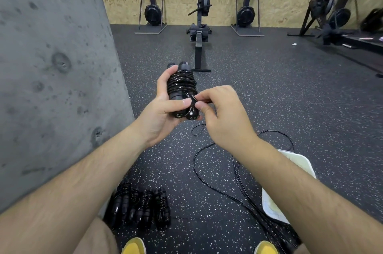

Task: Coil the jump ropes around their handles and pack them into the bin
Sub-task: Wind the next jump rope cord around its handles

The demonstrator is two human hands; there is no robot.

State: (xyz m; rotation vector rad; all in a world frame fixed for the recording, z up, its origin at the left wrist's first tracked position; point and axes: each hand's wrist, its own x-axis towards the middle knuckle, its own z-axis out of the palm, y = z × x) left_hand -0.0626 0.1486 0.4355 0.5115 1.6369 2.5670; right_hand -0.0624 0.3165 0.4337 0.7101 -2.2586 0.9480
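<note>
Above speckled rubber flooring, left hand (163,108) grips glossy coiled jump rope (181,88); right hand (221,113) pinches its end.

Speckled floor (269,92): coiled ropes (141,206), loose ropes (238,173), bin (298,162).

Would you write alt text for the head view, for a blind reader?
The left hand grips a jump rope coiled round its handles while the right hand pinches its end. More coiled ropes and a loose rope lie on the floor.
</note>
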